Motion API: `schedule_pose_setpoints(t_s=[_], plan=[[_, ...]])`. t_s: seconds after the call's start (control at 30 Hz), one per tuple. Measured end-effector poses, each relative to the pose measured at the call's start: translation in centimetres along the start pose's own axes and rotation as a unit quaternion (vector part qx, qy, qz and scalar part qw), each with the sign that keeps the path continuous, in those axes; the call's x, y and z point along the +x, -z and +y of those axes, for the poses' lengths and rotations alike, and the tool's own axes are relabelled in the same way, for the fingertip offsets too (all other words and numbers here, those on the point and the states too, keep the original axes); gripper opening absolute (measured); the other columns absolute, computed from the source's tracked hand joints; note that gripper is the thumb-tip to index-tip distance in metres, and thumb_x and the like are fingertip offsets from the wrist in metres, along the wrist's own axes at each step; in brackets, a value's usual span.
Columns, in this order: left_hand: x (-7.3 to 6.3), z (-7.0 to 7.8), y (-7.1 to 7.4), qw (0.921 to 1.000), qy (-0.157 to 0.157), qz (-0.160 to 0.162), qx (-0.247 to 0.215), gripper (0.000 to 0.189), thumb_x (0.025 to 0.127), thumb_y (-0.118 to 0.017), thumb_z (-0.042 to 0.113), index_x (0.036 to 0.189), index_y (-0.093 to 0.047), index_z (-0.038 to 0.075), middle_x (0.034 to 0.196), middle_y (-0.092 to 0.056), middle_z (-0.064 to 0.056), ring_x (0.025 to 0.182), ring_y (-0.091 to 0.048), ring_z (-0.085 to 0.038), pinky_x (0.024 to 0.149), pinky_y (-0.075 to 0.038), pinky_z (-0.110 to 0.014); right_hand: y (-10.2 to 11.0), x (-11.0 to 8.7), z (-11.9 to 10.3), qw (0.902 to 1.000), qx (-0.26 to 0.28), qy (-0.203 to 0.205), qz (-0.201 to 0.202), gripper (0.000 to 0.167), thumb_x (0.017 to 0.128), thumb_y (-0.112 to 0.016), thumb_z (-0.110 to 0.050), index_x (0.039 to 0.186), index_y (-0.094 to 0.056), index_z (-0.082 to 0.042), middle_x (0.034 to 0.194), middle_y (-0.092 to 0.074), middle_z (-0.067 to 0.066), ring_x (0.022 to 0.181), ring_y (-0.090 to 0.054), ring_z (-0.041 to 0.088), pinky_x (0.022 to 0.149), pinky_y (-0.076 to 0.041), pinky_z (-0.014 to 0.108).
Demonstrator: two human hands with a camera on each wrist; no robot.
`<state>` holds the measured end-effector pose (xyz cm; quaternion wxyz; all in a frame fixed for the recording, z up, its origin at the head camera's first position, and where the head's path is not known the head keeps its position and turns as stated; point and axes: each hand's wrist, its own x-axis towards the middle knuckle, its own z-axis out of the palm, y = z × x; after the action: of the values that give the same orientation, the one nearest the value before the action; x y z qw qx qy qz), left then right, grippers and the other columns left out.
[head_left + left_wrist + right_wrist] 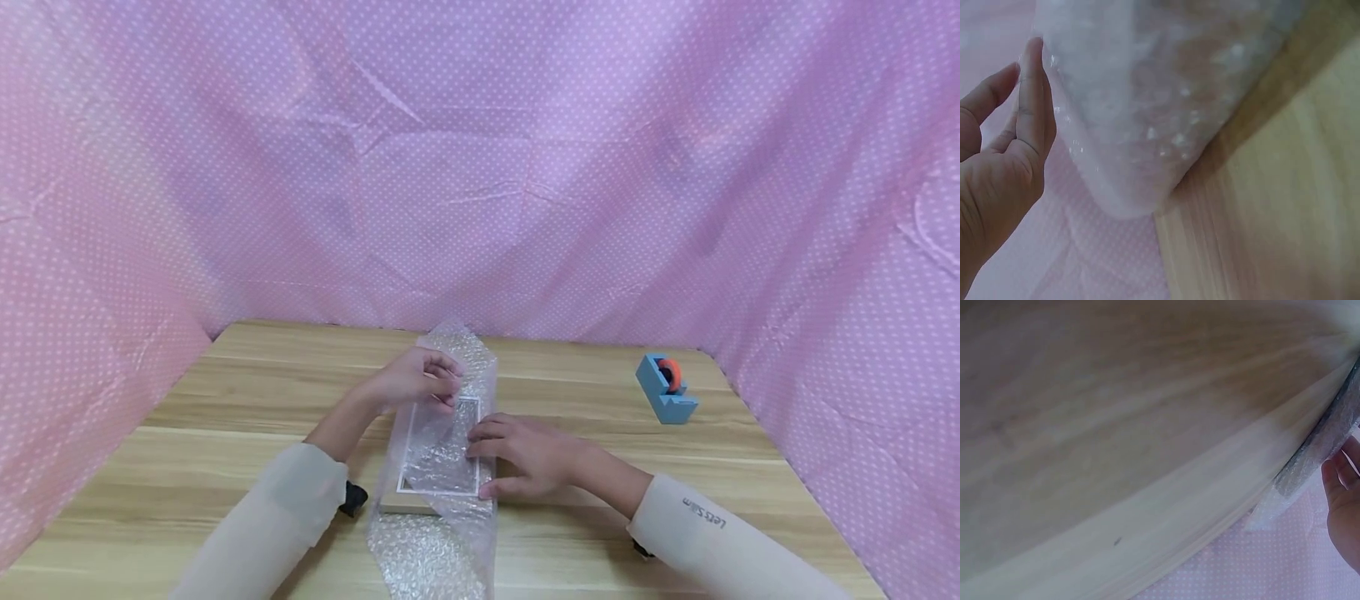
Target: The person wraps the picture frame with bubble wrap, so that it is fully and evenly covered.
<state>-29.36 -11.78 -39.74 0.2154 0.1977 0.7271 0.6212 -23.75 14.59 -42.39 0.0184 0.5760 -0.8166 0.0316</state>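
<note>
A sheet of bubble wrap (pixel 427 554) lies lengthwise on the table, partly folded over a flat rectangular picture frame (pixel 408 503) with a pale wooden edge and a white border line. Above the frame's far end, my left hand (pixel 420 379) pinches the wrap's edge between thumb and fingers. The left wrist view has this hand (pixel 1016 125) at the margin of the raised wrap (pixel 1141 125). My right hand (pixel 528 454) rests on the frame's right side, fingers spread over the wrap. In the right wrist view only part of that hand (pixel 1344 506) shows, beside the wrapped edge.
A blue tape dispenser (pixel 663 392) with an orange roll stands at the back right of the wooden table (pixel 247 400). Pink dotted cloth (pixel 480 208) hangs behind the table and along both sides.
</note>
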Motion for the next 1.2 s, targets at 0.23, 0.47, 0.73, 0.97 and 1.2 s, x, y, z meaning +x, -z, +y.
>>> schedule_pose_setpoints(t_s=[0.23, 0.47, 0.73, 0.97, 1.2], plan=[[1.3, -0.4, -1.6, 0.9986, 0.010, -0.009, 0.052, 0.025, 0.094, -0.066, -0.006, 0.117, -0.062, -0.017, 0.089, -0.067, -0.020, 0.071, -0.070, -0.021, 0.072, -0.063, -0.039, -0.1, 0.0, 0.1, 1.0000, 0.000, 0.004, -0.001, 0.059, 0.101, -0.052, -0.059, 0.140, -0.061, -0.015, 0.146, -0.056, 0.009, 0.139, -0.047, 0.026, 0.119, -0.035, 0.041], [2.0, -1.2, -2.8, 0.9945, 0.044, -0.035, 0.088, 0.019, 0.094, -0.065, -0.008, 0.111, -0.068, -0.014, 0.084, -0.068, -0.019, 0.070, -0.068, -0.020, 0.070, -0.063, -0.036, -0.2, 0.0, 0.2, 0.9999, 0.004, -0.001, -0.010, 0.061, 0.102, -0.051, -0.060, 0.142, -0.060, -0.015, 0.148, -0.054, 0.009, 0.142, -0.045, 0.026, 0.120, -0.033, 0.040], [1.8, -1.5, -2.0, 0.9882, 0.094, -0.088, 0.083, 0.030, 0.102, -0.052, -0.007, 0.129, -0.063, -0.011, 0.084, -0.062, -0.012, 0.077, -0.064, -0.017, 0.080, -0.062, -0.034, 0.0, 0.0, 0.0, 0.9996, 0.009, -0.015, -0.020, 0.062, 0.100, -0.054, -0.061, 0.142, -0.060, -0.015, 0.148, -0.054, 0.008, 0.141, -0.045, 0.024, 0.119, -0.035, 0.039], [1.7, -1.9, -1.9, 0.9896, 0.112, -0.084, 0.033, 0.039, 0.098, -0.041, -0.014, 0.132, -0.060, -0.014, 0.087, -0.060, -0.012, 0.078, -0.062, -0.017, 0.082, -0.062, -0.037, 0.4, 0.1, -0.2, 0.9982, 0.020, -0.056, 0.009, 0.079, 0.088, -0.063, -0.071, 0.143, -0.055, -0.015, 0.150, -0.049, 0.010, 0.137, -0.047, 0.025, 0.113, -0.043, 0.041], [1.8, -1.9, -1.6, 0.9898, 0.118, -0.078, 0.020, 0.042, 0.097, -0.037, -0.015, 0.130, -0.062, -0.012, 0.090, -0.059, -0.011, 0.078, -0.063, -0.018, 0.081, -0.062, -0.038, 0.7, 0.6, 0.2, 0.9954, -0.063, -0.072, -0.004, 0.100, 0.082, -0.048, -0.087, 0.150, -0.049, -0.014, 0.151, -0.051, 0.009, 0.140, -0.046, 0.029, 0.117, -0.037, 0.047]])
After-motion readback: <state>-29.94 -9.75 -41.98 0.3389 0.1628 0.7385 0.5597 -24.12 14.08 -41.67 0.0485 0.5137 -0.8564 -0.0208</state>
